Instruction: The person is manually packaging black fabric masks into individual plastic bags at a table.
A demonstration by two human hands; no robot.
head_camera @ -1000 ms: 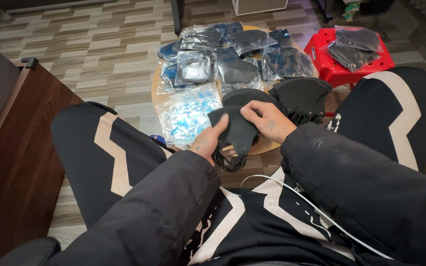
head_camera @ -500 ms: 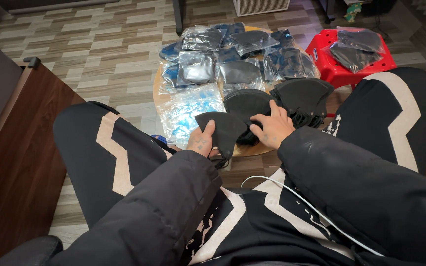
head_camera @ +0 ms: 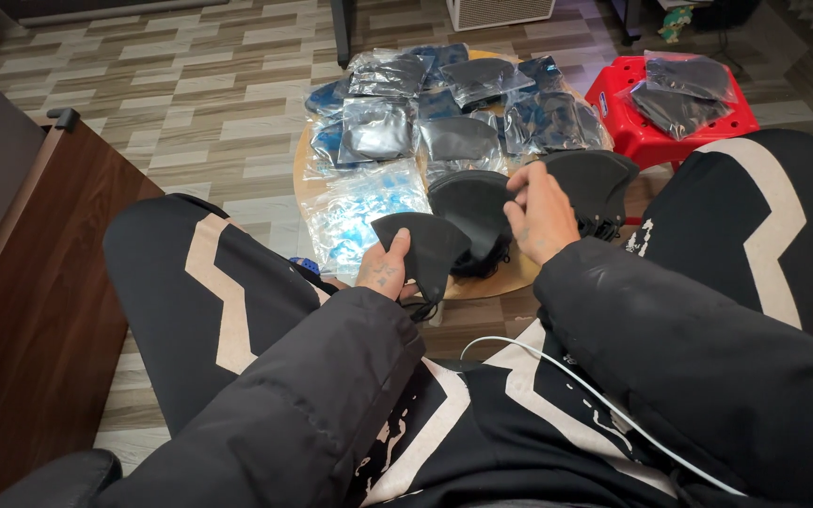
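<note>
Soft, even indoor light is falling from above, leaving the scene moderately bright with no hard shadows. Glare is glinting off the clear plastic bags [head_camera: 444,103] piled at the far edge of the round table [head_camera: 305,179], washing out parts of what is inside them. The black sleeves and trousers are swallowing detail in the lower half. The right hand [head_camera: 540,212] is showing slight motion blur. Floor lines are bending a little toward the corners from wide-angle distortion.
</note>
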